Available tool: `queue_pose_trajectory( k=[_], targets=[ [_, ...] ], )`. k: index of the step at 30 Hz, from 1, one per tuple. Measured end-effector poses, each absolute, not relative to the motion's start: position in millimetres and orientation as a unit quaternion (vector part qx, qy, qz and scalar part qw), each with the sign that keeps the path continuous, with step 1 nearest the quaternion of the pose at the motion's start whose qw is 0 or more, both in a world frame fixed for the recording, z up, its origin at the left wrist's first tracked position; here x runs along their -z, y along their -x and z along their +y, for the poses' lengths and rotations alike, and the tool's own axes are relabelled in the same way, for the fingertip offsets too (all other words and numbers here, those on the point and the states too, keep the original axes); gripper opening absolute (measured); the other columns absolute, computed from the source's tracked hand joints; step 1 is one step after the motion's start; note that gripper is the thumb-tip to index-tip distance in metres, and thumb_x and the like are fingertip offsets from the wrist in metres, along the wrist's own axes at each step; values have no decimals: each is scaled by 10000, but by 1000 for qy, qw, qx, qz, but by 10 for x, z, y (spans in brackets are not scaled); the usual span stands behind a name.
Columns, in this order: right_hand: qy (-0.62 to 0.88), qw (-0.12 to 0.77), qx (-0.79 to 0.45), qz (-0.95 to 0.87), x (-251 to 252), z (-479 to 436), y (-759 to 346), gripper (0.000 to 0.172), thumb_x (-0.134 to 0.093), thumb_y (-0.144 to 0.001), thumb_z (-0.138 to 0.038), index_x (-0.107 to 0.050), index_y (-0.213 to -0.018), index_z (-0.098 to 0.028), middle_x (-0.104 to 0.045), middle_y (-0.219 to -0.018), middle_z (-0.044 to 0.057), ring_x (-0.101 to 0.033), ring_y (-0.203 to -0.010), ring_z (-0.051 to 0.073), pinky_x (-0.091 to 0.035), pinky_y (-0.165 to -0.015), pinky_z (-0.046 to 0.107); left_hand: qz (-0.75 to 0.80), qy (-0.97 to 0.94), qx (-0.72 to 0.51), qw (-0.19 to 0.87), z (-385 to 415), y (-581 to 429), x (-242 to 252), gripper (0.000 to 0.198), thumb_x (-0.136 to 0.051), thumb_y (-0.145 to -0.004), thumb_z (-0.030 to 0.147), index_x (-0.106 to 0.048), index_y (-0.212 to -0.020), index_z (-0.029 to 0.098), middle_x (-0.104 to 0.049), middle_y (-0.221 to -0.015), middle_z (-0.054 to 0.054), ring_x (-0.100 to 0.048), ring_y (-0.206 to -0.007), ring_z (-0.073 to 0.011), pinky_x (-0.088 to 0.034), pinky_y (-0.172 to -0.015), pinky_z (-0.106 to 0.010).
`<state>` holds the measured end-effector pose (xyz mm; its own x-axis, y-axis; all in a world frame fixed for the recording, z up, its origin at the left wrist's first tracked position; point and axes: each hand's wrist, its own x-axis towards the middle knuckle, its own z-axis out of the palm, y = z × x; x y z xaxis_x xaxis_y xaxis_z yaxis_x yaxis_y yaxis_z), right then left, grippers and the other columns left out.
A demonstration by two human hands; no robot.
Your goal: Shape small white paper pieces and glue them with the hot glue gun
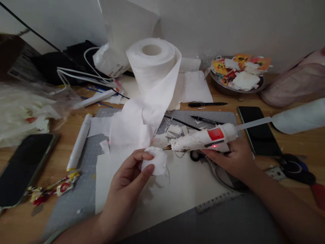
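Note:
Between the thumb and fingers of my left hand (134, 173) is a small white padded piece (159, 162), roughly round with a wavy edge. My right hand (235, 157) is wrapped around a white hot glue gun (198, 140) with a red panel and a lit red light. The gun's metal nozzle meets or nearly meets the upper right edge of the padded piece; I cannot tell which. A clear glue stick (254, 123) sticks out of its back. Below both hands lies a cream sheet (177, 193) on a grey cutting mat (68, 200).
A big white paper roll (152, 67) stands at the back, its loose end trailing forward. Scissors (220, 173) lie under my right hand, near a ruler (215, 202). Phones flank the mat: one left (25, 166), one right (259, 130). A bowl (225, 87) holds colourful cutouts.

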<state>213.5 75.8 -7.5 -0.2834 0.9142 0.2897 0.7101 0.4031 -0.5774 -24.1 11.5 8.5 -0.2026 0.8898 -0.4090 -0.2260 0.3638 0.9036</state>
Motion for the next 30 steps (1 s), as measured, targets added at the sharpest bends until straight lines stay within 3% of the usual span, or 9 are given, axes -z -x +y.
queue_pose_trajectory(
  k=[15,25,30],
  targets=[
    [530,333,-167,-762,36,773,-2091,196,-651,-719,-379,-590,-619,-222,-620,-508,-10,-592,-467,164,-458,-431,257,601,-267,-470,589,132,251,-74,166,-678,-683,233,-605,-832,222,-563,-762,34,-450,-560,-59,-365,-472,-129],
    [506,306,-174,-787,93,755,-2148,171,-658,-710,-360,-640,-784,-207,-680,-625,3,-642,-566,180,-490,-492,254,615,-278,-451,584,144,236,-98,159,-682,-681,231,-628,-830,219,-570,-778,38,-452,-565,-52,-361,-470,-116],
    [502,309,-162,-791,94,763,-2139,187,-648,-717,-383,-634,-763,-202,-685,-637,11,-649,-580,184,-491,-498,252,613,-290,-470,565,117,248,-64,145,-674,-690,252,-635,-829,229,-565,-842,32,-450,-572,-59,-368,-469,-133]
  ],
)
